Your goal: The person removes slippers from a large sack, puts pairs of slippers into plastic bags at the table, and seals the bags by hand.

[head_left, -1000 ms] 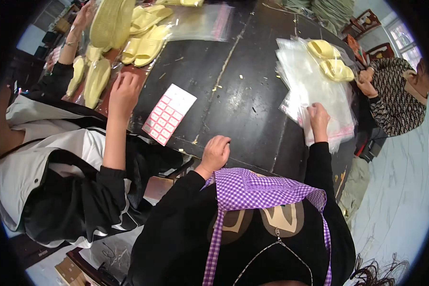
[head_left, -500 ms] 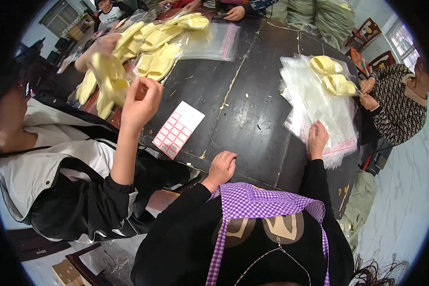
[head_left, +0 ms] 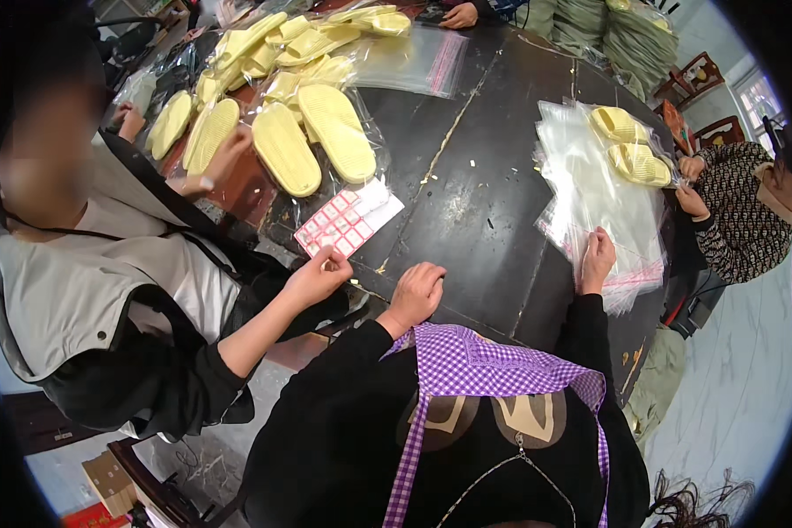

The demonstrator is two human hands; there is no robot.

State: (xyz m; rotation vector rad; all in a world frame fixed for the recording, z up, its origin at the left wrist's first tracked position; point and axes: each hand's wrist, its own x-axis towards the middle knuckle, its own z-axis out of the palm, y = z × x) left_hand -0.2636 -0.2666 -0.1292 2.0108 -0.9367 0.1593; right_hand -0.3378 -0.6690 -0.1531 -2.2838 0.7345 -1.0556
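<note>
My left hand [head_left: 416,294] rests on the near edge of the dark table, its fingers loosely curled with nothing seen in them. My right hand [head_left: 597,260] lies on the left edge of a stack of clear plastic bags [head_left: 581,185], fingers stretched forward over the film; no lifted bag shows. Two yellow slippers [head_left: 638,165] lie on the far right of that stack. Left of my left hand, a co-worker's hand [head_left: 321,275] is at a sheet of red-bordered labels [head_left: 348,220]. A bagged pair of yellow slippers [head_left: 336,132] lies soles up just beyond the sheet.
More yellow slippers [head_left: 317,44] are piled at the far left, beside another stack of clear bags [head_left: 418,62]. At the right, a person's hands [head_left: 693,185] are close to the two slippers. Green sacks [head_left: 634,44] and wooden chairs [head_left: 700,75] stand beyond the table.
The co-worker at left has set the bagged slippers down on the table and moved a hand down to the label sheet, which has shifted slightly. My hands stay in nearly the same places.
</note>
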